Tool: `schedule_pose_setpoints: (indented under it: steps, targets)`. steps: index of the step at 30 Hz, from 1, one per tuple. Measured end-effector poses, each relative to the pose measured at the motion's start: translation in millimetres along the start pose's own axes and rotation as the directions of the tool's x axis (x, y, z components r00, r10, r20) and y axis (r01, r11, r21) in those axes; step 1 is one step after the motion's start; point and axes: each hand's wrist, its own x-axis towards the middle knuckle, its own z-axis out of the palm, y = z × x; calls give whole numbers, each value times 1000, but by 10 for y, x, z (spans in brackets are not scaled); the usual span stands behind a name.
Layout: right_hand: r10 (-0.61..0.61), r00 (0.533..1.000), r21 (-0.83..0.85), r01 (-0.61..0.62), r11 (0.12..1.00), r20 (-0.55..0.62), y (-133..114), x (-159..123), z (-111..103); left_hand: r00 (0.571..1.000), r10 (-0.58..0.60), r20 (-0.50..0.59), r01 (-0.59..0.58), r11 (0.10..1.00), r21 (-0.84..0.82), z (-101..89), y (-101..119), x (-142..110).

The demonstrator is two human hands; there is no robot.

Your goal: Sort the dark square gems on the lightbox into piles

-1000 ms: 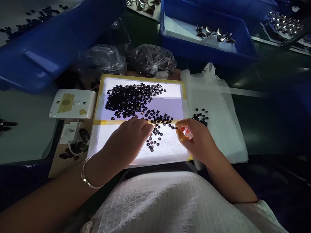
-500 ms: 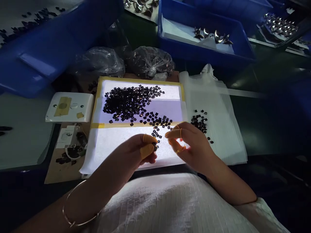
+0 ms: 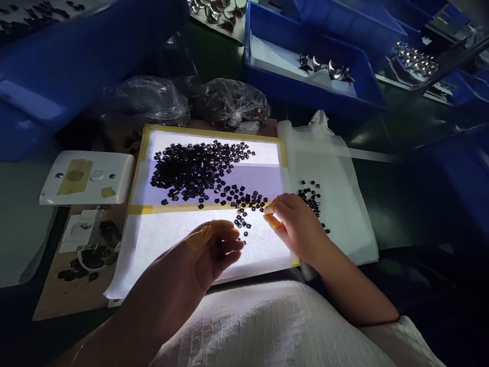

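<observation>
Right hand [image 3: 301,229] pinches toward small dark square pieces [image 3: 244,201] on the glowing white light panel [image 3: 168,239]; left hand [image 3: 202,255] hovers loosely curled, apparently empty; best lift one piece at a time

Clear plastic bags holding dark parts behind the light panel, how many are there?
2. One crumpled clear plastic bag lies behind the lit panel's left corner, the other tied bag beside it, behind the middle. More may hide in shadow.
</observation>
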Motion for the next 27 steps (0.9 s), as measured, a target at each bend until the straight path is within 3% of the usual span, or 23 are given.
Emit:
schedule_pose_setpoints:
  steps: [5, 18, 27]
  targets:
    - [29, 998, -44, -32, 999, -61, -23, 74, -28, 998, 39, -54, -43, 997, -68, -52, 28, 40]
    - [68, 982, -177, -37, 984, 174, -202, 291, -42, 990, 104, -99, -110, 992, -64, -72, 58, 74]
    - [69, 993, -154, -54, 987, 97, -148, 242, -31, 992, 104, -69, -108, 993, -58, -112, 47, 81]
